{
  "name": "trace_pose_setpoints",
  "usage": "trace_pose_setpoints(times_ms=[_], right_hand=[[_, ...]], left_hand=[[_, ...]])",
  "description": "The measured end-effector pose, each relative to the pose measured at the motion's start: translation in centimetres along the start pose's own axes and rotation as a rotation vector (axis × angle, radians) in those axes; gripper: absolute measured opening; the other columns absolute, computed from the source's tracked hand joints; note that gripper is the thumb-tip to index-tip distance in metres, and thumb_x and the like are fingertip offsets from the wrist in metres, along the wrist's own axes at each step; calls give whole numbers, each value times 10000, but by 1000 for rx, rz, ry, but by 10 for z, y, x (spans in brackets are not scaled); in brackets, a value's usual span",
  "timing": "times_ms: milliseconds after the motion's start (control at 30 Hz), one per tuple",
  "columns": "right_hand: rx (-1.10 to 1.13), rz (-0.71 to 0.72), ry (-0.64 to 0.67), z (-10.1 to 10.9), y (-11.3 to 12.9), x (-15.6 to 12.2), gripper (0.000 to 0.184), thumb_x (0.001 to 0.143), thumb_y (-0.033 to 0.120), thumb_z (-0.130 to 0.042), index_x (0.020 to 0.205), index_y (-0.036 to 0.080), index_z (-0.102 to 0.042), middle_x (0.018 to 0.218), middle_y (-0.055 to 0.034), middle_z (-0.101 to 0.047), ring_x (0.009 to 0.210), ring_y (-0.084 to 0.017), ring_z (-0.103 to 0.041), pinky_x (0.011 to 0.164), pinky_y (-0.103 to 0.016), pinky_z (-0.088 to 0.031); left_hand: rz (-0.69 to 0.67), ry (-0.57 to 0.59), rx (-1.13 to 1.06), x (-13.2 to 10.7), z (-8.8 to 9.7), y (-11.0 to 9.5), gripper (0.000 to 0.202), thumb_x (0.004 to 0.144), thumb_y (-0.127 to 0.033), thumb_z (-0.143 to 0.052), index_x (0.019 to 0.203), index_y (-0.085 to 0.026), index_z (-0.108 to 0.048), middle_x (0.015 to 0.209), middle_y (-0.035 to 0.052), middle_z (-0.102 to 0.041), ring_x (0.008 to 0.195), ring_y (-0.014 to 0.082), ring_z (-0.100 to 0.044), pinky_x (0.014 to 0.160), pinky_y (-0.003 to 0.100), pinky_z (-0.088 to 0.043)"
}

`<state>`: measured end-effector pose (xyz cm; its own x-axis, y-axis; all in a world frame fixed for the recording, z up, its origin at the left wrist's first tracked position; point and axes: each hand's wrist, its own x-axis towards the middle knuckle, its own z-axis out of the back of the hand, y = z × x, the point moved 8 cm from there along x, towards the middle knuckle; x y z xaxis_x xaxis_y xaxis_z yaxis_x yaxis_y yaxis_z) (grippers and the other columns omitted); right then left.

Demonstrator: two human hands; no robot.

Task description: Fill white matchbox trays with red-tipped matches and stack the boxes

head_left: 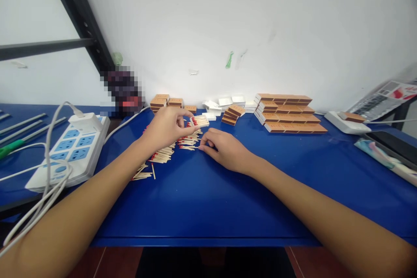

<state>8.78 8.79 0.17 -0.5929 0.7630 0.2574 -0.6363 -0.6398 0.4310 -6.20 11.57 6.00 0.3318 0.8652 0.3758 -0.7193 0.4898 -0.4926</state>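
My left hand (pixel 163 127) grips a small white matchbox tray (pixel 206 124) between thumb and fingers, above the blue table. Red-tipped matches lie side by side in this tray. My right hand (pixel 226 150) is lower and to the right, with thumb and forefinger pinched at the pale end of a match (pixel 189 147) at the edge of the loose heap. Under and beside my left hand spreads that heap of matches (pixel 163 155), partly hidden by the hand. One single match (pixel 153 170) lies just apart from it.
Along the wall stand stacked brown matchboxes (pixel 289 115), white trays (pixel 224 103), tilted matchbox sleeves (pixel 232 114) and further matchboxes (pixel 159 100). A power strip (pixel 73 147) with looping white cables is at left. On the right are a white box-like device (pixel 347 122) and a dark phone-like slab (pixel 395 145).
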Motion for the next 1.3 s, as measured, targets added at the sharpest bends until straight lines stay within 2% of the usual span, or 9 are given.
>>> trace_pose_setpoints(times_ms=[100,267,533,700,900,1300], right_hand=[[-23,-23,10,4,-3,0,89,1035,219,-596,959,189,-632,944,-34,-603,772,-164,-536,705,-298,-396],[-32,-43,-75,14,1,-3,79,1039,217,-584,966,202,-610,959,-38,-616,794,-176,-549,721,-308,-399],[-23,54,-8,-12,27,-3,62,1021,161,-570,975,191,-598,1000,-56,-644,831,-181,-574,728,-305,-408],[32,94,-45,-12,29,-1,74,994,127,-584,998,197,-609,991,-39,-646,778,-158,-550,713,-289,-399],[61,124,-56,-12,31,1,72,997,131,-611,986,195,-642,892,-13,-606,732,-144,-512,688,-270,-376],[51,84,6,-13,26,0,58,1016,162,-616,963,183,-621,901,-22,-613,742,-148,-521,700,-278,-377]], left_hand=[[8,7,1,0,-1,1,374,824,-451,-811,1061,-162,-803,614,2,-683,556,146,-568,583,293,-394],[9,5,-9,-1,0,0,337,831,-423,-811,1045,-163,-805,608,2,-675,550,142,-561,579,291,-389],[0,2,-12,-1,1,-1,292,832,-406,-814,1004,-169,-803,586,-9,-661,545,142,-563,584,296,-387],[3,2,-16,-1,1,-3,292,831,-402,-816,1007,-169,-800,603,-2,-672,557,146,-573,587,299,-391],[1,-3,-32,-2,2,-3,322,831,-414,-815,1029,-162,-793,614,-2,-670,557,142,-565,587,296,-398],[-3,1,-11,-2,2,-3,300,839,-396,-816,1025,-160,-797,604,-14,-662,557,132,-562,593,288,-389]])
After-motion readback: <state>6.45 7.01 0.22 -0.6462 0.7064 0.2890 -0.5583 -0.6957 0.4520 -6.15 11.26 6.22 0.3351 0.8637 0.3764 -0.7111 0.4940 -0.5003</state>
